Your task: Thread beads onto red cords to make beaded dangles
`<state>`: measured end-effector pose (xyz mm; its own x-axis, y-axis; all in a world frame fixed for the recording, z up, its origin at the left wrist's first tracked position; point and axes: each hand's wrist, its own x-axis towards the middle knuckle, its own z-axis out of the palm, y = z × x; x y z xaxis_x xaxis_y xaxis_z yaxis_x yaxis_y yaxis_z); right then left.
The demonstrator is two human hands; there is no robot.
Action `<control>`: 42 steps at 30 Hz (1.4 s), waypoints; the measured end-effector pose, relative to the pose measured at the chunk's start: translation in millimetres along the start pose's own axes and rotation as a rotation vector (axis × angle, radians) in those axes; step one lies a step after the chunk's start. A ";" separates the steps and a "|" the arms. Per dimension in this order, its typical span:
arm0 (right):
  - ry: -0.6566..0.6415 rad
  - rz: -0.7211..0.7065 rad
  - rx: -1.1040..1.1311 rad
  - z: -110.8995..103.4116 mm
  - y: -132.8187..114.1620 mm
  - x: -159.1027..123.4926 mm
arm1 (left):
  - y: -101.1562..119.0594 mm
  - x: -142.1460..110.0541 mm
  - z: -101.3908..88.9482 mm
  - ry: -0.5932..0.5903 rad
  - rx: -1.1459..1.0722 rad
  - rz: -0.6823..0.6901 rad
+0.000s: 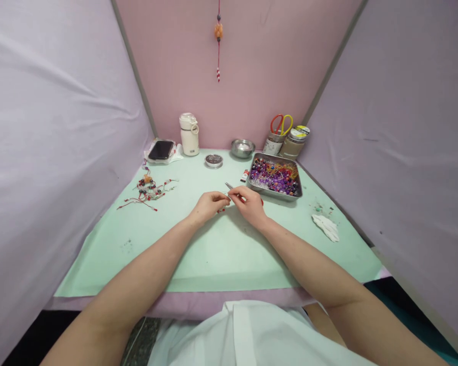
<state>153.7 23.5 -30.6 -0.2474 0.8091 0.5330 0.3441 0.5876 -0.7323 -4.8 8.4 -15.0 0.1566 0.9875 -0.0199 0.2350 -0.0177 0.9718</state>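
Observation:
My left hand (210,204) is closed in a pinch near the middle of the table. Red beads on a beaded cord (221,210) show just under its fingertips. My right hand (249,204) meets it from the right, fingers wrapped round a small red-handled tool (229,186) with a pointed metal tip. The tip pokes out beyond the fingers, and a bit of red handle shows at the far side of the palm. Whether the tool is scissors or pliers is hidden by the hand. Both hands' fingertips are close together or touching.
A metal tray of beads (275,195) stands right of my hands, a lighter-like red item (245,175) beside it. Behind are a steel bowl (243,148), a spool (213,161), a bottle (190,134) and jars (294,145). Finished-looking beaded strings (148,190) lie left; white cloth (325,227) right.

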 end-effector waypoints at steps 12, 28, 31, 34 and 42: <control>-0.047 0.413 0.474 0.4 5.0 4.3 | -6.4 4.7 1.9 0.080 -0.256 -0.028; -0.112 0.502 0.496 0.1 7.2 4.7 | -1.3 3.6 3.7 0.134 -0.193 -0.010; -0.107 0.508 0.474 0.3 7.2 4.9 | -2.6 3.5 3.8 0.125 -0.148 -0.019; -0.102 0.514 0.442 0.7 7.2 4.9 | -3.1 3.2 4.6 0.091 -0.139 -0.030; 0.003 0.349 0.250 2.3 4.0 5.0 | 0.6 0.6 5.7 0.109 -0.016 -0.022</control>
<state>151.7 29.8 -31.9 -0.1524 0.9597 0.2360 0.1769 0.2614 -0.9489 0.9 8.0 -15.8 0.0457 0.9988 -0.0166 0.2220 0.0061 0.9750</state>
